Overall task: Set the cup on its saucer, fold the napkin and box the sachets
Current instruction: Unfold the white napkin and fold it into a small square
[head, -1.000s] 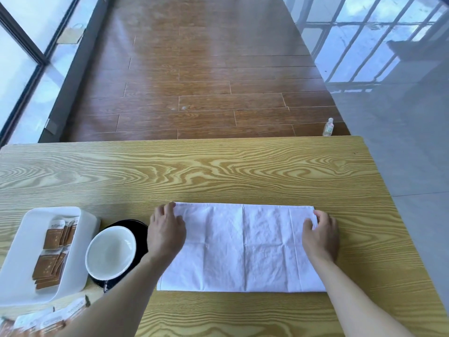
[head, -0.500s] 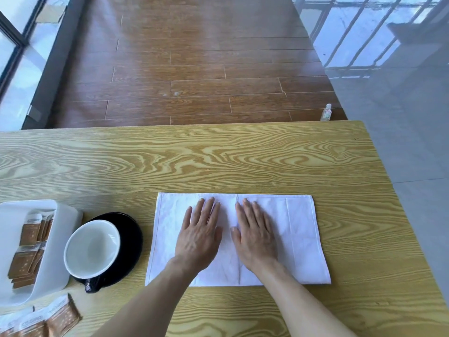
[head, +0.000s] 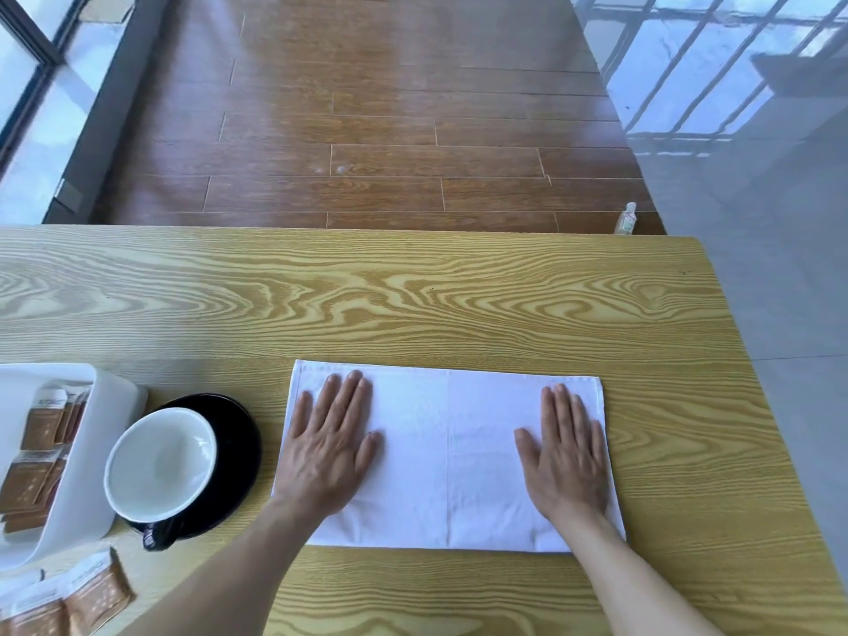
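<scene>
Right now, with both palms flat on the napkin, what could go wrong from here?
1. The left hand presses beside the cup on its black saucer; a leftward sweep might knock them.
2. The napkin lies near the table's front edge, so the right hand could drag it off while folding.
3. Loose sachets sit outside the white box at the front edge; a forearm could brush them off.
</scene>
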